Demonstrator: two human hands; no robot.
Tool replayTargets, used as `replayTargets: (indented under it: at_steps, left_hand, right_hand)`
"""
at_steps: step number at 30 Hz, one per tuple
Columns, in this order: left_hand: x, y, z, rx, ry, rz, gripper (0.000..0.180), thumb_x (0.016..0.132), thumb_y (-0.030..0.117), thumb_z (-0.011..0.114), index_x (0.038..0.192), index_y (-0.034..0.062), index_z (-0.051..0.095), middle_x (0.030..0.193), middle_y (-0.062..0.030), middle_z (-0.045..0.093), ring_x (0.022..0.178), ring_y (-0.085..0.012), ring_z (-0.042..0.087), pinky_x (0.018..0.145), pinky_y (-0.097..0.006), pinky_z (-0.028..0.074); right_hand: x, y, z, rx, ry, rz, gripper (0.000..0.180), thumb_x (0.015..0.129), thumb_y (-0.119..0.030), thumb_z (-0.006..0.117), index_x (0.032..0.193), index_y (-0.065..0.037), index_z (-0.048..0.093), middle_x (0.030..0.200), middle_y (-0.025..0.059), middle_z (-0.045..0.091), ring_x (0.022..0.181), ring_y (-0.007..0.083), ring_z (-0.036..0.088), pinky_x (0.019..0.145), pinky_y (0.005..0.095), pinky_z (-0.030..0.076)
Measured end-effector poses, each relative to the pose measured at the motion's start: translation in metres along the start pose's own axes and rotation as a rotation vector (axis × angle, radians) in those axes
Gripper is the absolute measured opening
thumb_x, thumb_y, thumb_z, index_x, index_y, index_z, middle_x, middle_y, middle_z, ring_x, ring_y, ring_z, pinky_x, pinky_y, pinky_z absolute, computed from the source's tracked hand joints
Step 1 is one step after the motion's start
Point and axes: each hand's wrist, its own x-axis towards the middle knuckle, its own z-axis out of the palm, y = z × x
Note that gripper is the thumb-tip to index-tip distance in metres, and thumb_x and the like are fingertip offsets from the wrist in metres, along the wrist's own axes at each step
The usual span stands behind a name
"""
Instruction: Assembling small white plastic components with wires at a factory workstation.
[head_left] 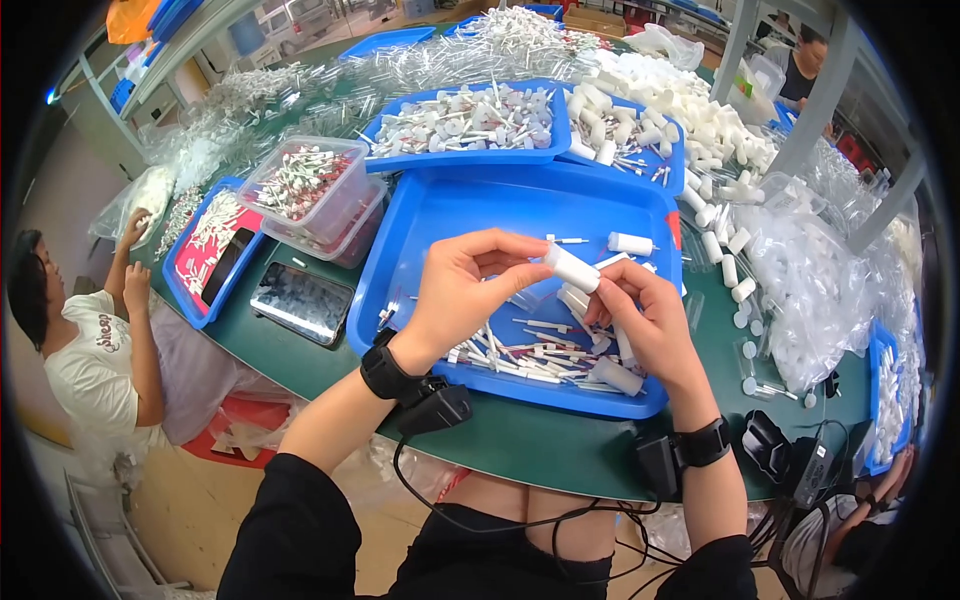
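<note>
Two forearms rise from the lower edge over the green desk (pixel 520 440), wrists cocked inward above a big blue tray (pixel 440 215). The left hand (pixel 455 295) curls palm-down, its fingers pinched on a small white tube (pixel 572 268) held over the tray's middle. The right hand (pixel 650 320) meets it, fingers closed on the tube's lower end and several more tubes.

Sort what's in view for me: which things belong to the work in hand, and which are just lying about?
In use:
- white tube, held between left hand and right hand
- blue tray under the hands, with thin sticks and more white tubes

Lying about:
- phone on the green table
- clear tub of red-tipped parts
- far blue trays
- plastic bags at right
</note>
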Motion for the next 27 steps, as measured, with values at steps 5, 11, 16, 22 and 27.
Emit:
replayTargets:
  at_steps: [5,11,16,22,27]
  left_hand:
    - [-0.0001,-0.0011,-0.0017,0.047,-0.014,0.006,0.015,0.078,-0.006,0.065,0.093,-0.0045,0.063,0.099,-0.015,0.064,0.091,-0.0174,0.062,0.083,-0.028,0.051]
    - [-0.0005,-0.0041,-0.0014,0.034,0.031,-0.005,0.014,0.078,0.004,0.069,0.091,-0.001,0.066,0.091,-0.0102,0.067,0.082,-0.0121,0.063,0.074,-0.023,0.051]
    - [-0.001,0.0005,-0.0003,0.062,0.074,-0.03,0.014,0.079,0.006,0.069,0.09,-0.0002,0.065,0.087,-0.0079,0.067,0.077,-0.0103,0.063,0.066,-0.021,0.049]
    - [-0.0023,0.0019,-0.0021,0.078,0.081,-0.035,0.016,0.079,0.007,0.07,0.091,-0.0003,0.062,0.083,-0.0058,0.065,0.072,-0.0079,0.06,0.064,-0.02,0.047]
    - [-0.0009,0.002,0.0019,0.04,0.063,0.017,0.019,0.08,0.006,0.069,0.095,-0.001,0.06,0.087,-0.0062,0.064,0.072,-0.0071,0.059,0.063,-0.02,0.047]
  right_hand:
    - [0.001,-0.0009,0.0011,0.02,0.004,-0.003,0.016,0.091,-0.016,0.05,0.09,-0.001,0.056,0.069,0.0035,0.063,0.063,0.007,0.054,0.058,0.0215,0.041]
    - [0.0003,-0.0028,0.003,-0.02,0.072,-0.013,0.012,0.087,-0.012,0.057,0.09,-0.001,0.059,0.072,0.0036,0.064,0.066,0.0082,0.059,0.061,0.021,0.044]
    - [0.0009,-0.0025,0.0032,-0.069,0.143,-0.123,0.009,0.084,-0.009,0.061,0.088,-0.001,0.061,0.073,0.0041,0.064,0.067,0.0092,0.061,0.062,0.0209,0.045]
    - [0.0007,-0.0041,0.0012,0.001,0.053,-0.043,0.013,0.087,-0.013,0.058,0.087,0.0,0.06,0.072,0.0036,0.064,0.066,0.0085,0.059,0.062,0.0212,0.045]
    - [0.0,-0.0007,-0.002,0.029,0.024,-0.025,0.017,0.09,-0.016,0.054,0.087,-0.001,0.06,0.071,0.003,0.063,0.064,0.0073,0.056,0.061,0.0216,0.044]
